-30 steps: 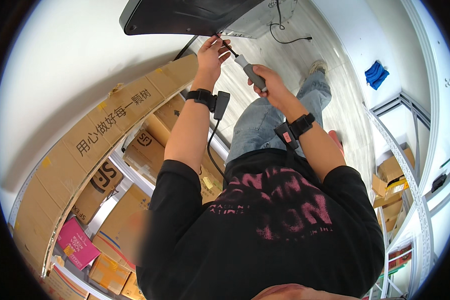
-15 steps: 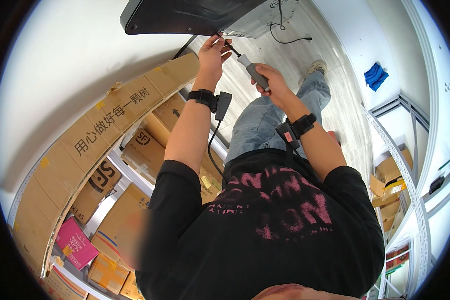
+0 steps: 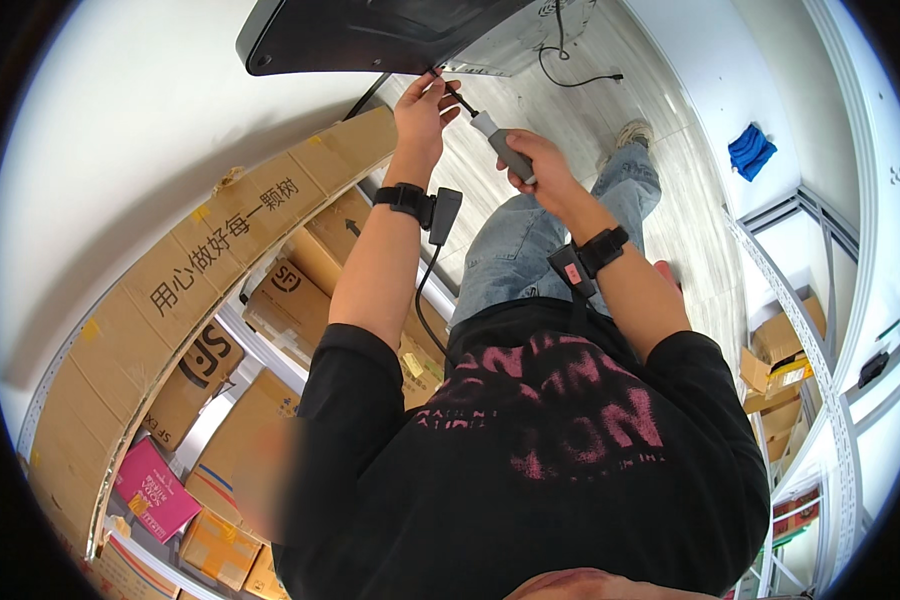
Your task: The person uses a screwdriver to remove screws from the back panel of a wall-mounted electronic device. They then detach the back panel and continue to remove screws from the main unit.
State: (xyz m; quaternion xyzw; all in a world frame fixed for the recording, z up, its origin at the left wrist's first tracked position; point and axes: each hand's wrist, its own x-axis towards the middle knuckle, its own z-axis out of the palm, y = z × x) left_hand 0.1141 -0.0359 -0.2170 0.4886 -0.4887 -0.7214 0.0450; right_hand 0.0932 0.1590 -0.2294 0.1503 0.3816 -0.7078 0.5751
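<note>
A screwdriver (image 3: pixel 497 137) with a grey handle and a dark shaft slants up and left in front of me. My right hand (image 3: pixel 540 165) is closed around its handle. At the shaft's far end, the thumb and forefinger of my left hand (image 3: pixel 423 112) pinch close about the tip, while its other fingers curl loosely. That tip meets the lower edge of a large black panel-like device (image 3: pixel 360 35), cut off by the top of the view. Whether a screw sits at the tip is hidden by my fingers.
A long cardboard-covered shelf edge (image 3: pixel 220 225) curves along my left, with several cartons and a pink box (image 3: pixel 157 490) under it. A black cable (image 3: pixel 580 82) lies on the floor beyond the device. Blue cloth (image 3: pixel 752 152) and a metal rack (image 3: pixel 785 285) are at right.
My right hand and the screwdriver's handle have shifted slightly left. The black device's near corner has moved slightly left and down in view. My left hand keeps its pinch at the tip.
</note>
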